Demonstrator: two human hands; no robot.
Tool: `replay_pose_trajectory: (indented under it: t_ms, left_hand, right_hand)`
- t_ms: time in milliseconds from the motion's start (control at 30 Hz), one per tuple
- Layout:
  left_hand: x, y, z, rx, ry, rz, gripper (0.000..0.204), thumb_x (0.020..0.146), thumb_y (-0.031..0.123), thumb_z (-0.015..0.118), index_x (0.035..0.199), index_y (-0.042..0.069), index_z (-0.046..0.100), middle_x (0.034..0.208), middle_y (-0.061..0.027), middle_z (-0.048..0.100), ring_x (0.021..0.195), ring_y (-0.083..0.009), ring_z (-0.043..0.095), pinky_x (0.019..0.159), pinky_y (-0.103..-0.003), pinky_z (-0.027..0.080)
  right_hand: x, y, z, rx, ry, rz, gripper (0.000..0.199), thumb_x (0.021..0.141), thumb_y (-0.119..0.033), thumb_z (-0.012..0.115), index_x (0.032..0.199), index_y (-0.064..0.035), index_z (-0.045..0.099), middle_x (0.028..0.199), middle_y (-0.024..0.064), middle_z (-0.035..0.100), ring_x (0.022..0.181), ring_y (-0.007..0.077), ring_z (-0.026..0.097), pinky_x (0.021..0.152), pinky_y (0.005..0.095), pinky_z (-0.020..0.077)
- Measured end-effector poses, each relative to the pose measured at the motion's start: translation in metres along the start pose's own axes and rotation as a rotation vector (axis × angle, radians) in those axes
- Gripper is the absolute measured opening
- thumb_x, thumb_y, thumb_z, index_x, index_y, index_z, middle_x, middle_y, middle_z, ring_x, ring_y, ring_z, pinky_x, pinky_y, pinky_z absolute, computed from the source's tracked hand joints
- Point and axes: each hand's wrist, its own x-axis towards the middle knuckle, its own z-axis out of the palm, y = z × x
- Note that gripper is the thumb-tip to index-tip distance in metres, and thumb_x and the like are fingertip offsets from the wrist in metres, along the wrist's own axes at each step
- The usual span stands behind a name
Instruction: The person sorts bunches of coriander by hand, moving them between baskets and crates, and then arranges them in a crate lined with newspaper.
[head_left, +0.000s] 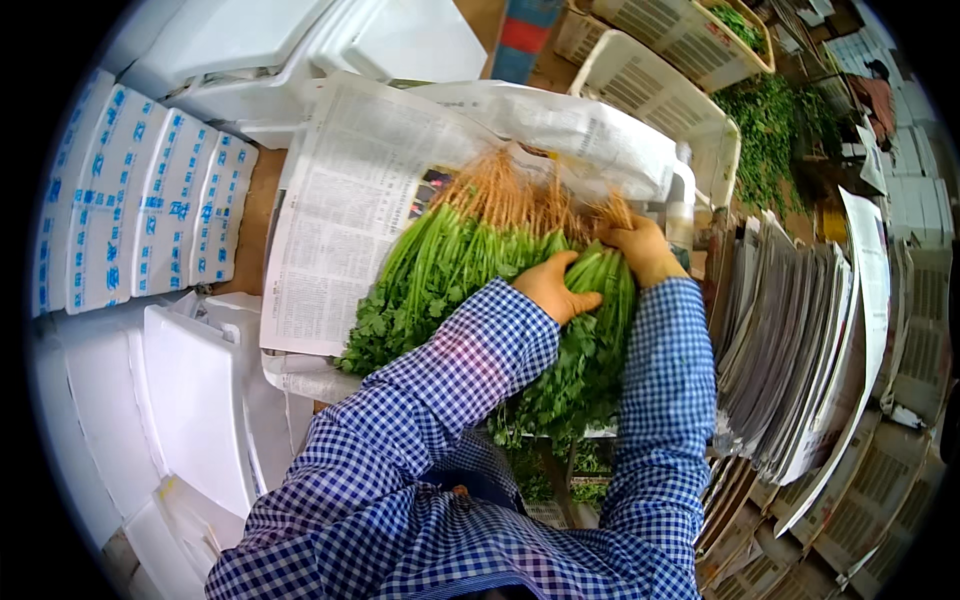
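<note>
Long green coriander (440,250) with orange-brown roots lies in a wide layer on newspaper (335,230), roots at the far side and leaves toward me. At its right end is a bunch of coriander (605,285) between my two hands. My left hand (555,288) is cupped against the bunch's left side, thumb and forefinger apart across the stems; its other fingers are hidden. My right hand (640,248) curls around the same bunch just below its roots. Leaves of this bunch hang over the near edge, partly behind my left sleeve.
Stacked newspapers (785,330) stand on the right, close to my right forearm. White foam boxes (205,390) and blue-marked taped boxes (145,195) line the left. Beige plastic crates (655,95) stand at the back, near piled greens (775,135). Another person (875,105) is far right.
</note>
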Motion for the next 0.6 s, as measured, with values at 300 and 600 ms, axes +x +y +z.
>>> replay_pose_trajectory:
  t_ms: [300, 600]
  left_hand:
    - [-0.151, 0.046, -0.088, -0.273, -0.070, 0.240, 0.092, 0.080, 0.037, 0.083, 0.148, -0.003, 0.036, 0.127, -0.0232, 0.062, 0.118, -0.0306, 0.062, 0.104, -0.038, 0.048]
    - [-0.162, -0.069, -0.245, -0.139, 0.405, 0.095, 0.070, 0.090, 0.021, 0.075, 0.149, 0.003, 0.041, 0.130, -0.0257, 0.059, 0.120, -0.0290, 0.059, 0.099, -0.038, 0.051]
  right_hand:
    - [-0.120, -0.175, -0.011, 0.298, -0.478, -0.111, 0.025, 0.094, -0.011, 0.062, 0.113, 0.0040, 0.065, 0.094, 0.0089, 0.070, 0.079, 0.0173, 0.065, 0.074, 0.0287, 0.0541]
    - [-0.003, -0.194, 0.240, 0.621, -0.462, -0.154, 0.030, 0.086, -0.016, 0.072, 0.109, 0.0047, 0.069, 0.093, 0.0130, 0.072, 0.082, 0.0217, 0.067, 0.076, 0.0325, 0.0534]
